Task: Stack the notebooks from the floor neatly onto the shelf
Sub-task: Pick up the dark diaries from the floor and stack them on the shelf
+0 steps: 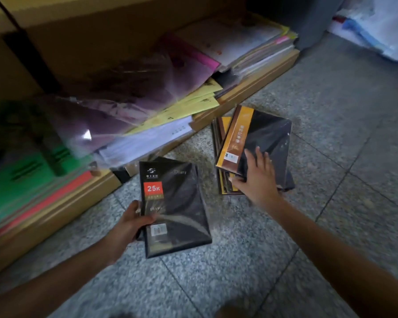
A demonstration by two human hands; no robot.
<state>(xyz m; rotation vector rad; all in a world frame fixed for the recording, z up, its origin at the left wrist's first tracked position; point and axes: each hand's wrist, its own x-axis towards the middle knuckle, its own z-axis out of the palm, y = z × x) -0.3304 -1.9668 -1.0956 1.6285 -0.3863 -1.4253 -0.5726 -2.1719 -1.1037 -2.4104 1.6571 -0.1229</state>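
Note:
A black diary notebook (179,207) with a red "25K" label is in my left hand (130,222), which grips its left edge with the thumb on the cover, just above the floor. To the right lies a pile of notebooks on the floor; the top notebook (267,138) is black with a yellow-brown spine band. My right hand (256,180) lies on this pile, fingers spread over the top cover and thumb at the pile's near edge. The low wooden shelf (246,88) runs along the left and back.
The shelf holds plastic-wrapped purple folders (124,104), yellow envelopes (193,104), white papers, and green (21,180) and red folders at the left. A dark bin (308,19) and white plastic bags (377,26) stand at the back right. Grey speckled tiled floor (331,111) spreads to the right.

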